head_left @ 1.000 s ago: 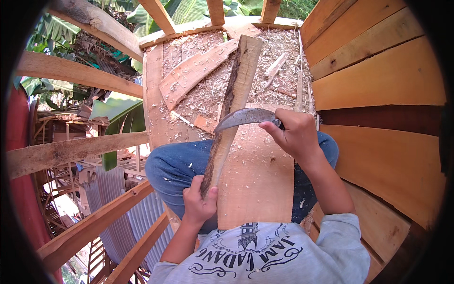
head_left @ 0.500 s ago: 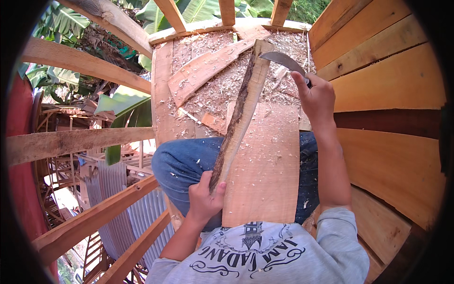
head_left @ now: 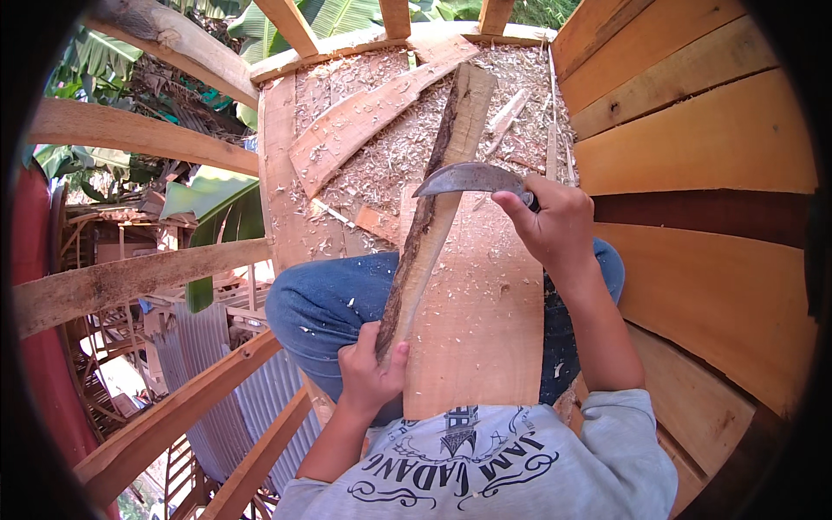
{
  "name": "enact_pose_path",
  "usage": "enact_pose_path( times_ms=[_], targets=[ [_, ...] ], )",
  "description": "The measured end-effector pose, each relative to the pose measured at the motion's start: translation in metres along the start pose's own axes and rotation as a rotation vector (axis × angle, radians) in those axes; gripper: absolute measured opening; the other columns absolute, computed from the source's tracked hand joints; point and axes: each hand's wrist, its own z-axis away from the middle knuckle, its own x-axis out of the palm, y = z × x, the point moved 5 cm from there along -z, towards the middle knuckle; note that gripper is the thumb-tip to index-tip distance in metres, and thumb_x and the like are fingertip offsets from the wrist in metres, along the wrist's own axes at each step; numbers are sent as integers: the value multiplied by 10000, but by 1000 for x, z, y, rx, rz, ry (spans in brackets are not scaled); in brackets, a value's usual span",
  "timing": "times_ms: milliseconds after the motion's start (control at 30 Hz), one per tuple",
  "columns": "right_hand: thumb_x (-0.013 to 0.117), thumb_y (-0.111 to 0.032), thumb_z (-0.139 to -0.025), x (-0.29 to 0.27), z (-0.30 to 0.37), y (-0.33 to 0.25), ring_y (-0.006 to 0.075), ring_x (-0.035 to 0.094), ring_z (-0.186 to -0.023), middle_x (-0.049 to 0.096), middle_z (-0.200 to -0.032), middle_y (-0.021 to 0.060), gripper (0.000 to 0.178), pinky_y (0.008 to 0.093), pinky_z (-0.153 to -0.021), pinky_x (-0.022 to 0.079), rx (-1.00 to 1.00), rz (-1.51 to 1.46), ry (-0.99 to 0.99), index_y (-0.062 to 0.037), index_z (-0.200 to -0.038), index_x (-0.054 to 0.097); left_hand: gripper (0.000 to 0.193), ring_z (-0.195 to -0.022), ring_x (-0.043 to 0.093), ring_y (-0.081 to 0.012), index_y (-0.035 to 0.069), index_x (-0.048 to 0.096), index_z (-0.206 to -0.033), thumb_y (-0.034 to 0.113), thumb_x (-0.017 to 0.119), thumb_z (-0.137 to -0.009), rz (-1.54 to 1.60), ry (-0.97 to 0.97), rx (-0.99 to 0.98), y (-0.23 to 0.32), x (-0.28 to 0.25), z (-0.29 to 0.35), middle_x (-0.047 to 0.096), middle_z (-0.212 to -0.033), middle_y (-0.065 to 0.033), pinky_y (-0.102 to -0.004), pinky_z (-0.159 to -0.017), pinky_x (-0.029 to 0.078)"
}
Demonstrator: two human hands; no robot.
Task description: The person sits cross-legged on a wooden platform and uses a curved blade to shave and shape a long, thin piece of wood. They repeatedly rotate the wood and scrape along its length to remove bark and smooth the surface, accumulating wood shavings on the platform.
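Note:
My left hand grips the near end of a long wooden stick, which has rough dark bark along its left side and pale cut wood on its right. The stick slants away from me over a flat board that lies across my lap. In my right hand is the handle of a sickle. Its curved blade crosses the stick around the middle, tip pointing left; whether the edge bites into the wood I cannot tell.
Wood shavings cover the floor beyond my knees. A tapered plank and a small wood piece lie among them. Plank walling stands close on my right, open wooden rails on my left, with corrugated sheets below.
The sickle and my right hand have come toward me, from the stick's far end to about its middle. My left hand keeps its hold, and the view has shifted slightly.

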Motion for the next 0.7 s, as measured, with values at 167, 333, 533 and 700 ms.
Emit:
enact_pose_path(
  times_ms=[167, 333, 533, 700],
  targets=[
    [616, -628, -770, 9, -25, 17, 249, 483, -380, 451, -450, 82, 631, 338, -377, 369, -45, 110, 65, -70, -519, 462, 238, -514, 627, -292, -24, 542, -941, 115, 664, -791, 71, 8, -39, 1, -1, -7, 588, -613, -149, -326, -461, 456],
    [508, -651, -838, 8, -51, 79, 354, 523, -522, 518, -520, 155, 686, 428, -520, 423, 405, -76, 55, -6, -612, 561, 223, -515, 631, -272, -12, 532, -923, 131, 656, -804, 94, 19, -17, 0, 0, -1, 581, -611, -143, -316, -470, 455],
    [467, -642, -866, -15, -15, 139, 390, 528, -569, 543, -567, 185, 698, 440, -561, 429, 591, 70, -24, 11, -641, 568, 230, -526, 619, -221, 0, 513, -889, 185, 636, -832, 162, -19, -129, -3, -4, -2, 561, -603, -123, -298, -492, 447],
    [487, -629, -863, 13, 37, 154, 395, 539, -594, 535, -588, 206, 683, 439, -568, 425, 592, 46, -25, 21, -675, 586, 261, -518, 542, -143, 2, 504, -877, 236, 618, -861, 229, -79, -174, -2, -5, -7, 525, -597, -92, -281, -498, 417]
  ],
)
